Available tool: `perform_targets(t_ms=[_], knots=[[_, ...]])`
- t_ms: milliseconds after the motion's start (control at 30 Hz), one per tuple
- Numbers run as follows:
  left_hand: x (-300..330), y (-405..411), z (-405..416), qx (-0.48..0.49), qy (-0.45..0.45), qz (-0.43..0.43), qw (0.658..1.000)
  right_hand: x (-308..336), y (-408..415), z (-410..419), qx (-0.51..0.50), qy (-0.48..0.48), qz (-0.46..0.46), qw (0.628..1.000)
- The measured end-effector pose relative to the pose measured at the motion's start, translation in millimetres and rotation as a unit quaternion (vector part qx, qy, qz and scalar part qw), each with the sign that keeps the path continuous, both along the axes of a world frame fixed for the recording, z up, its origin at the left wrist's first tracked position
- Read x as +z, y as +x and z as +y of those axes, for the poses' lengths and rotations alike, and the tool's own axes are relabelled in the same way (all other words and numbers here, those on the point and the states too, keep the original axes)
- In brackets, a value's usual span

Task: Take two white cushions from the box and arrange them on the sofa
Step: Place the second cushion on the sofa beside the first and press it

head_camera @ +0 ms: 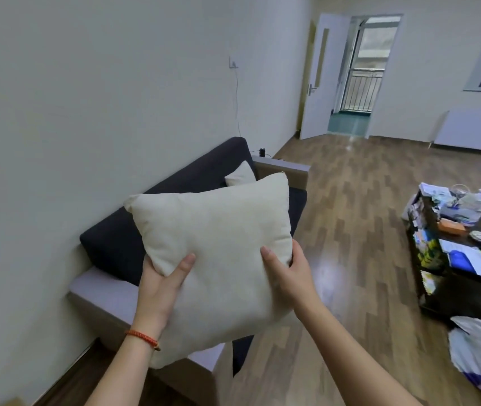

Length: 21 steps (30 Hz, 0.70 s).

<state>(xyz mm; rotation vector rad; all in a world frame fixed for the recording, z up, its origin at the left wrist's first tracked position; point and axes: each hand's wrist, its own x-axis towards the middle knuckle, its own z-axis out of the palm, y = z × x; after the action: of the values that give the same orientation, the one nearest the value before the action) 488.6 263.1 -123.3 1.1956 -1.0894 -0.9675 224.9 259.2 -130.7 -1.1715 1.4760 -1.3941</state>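
One cushion already rests on the sofa; both hands, left and right, grip the second cushion, not yet placed.

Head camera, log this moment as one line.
stage: carrying | hands: left and right grip white cushion | sofa: other cushion at far end

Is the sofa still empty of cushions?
No, one white cushion already leans at the sofa's far end.

Dark sofa w/ white cushion
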Motion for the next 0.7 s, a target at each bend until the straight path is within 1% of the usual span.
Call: perform_targets(t_ms=[200,367,500,700], knots=[[3,-64,-46,-0.030,0.003,-0.006,1.000,0,-70,-30,-0.013,0.004,0.003,1.000],[2,-114,-98,-0.047,-0.003,-0.007,0.999,-5,-121,-77,-0.027,0.001,0.014,1.000],[-7,-146,-149,-0.044,-0.003,-0.001,0.999,-8,-155,-135,-0.017,-0.005,0.018,1.000],[-15,-188,-250,-0.014,-0.005,0.015,1.000,-9,-196,-251,0.009,-0.004,0.034,0.999]])
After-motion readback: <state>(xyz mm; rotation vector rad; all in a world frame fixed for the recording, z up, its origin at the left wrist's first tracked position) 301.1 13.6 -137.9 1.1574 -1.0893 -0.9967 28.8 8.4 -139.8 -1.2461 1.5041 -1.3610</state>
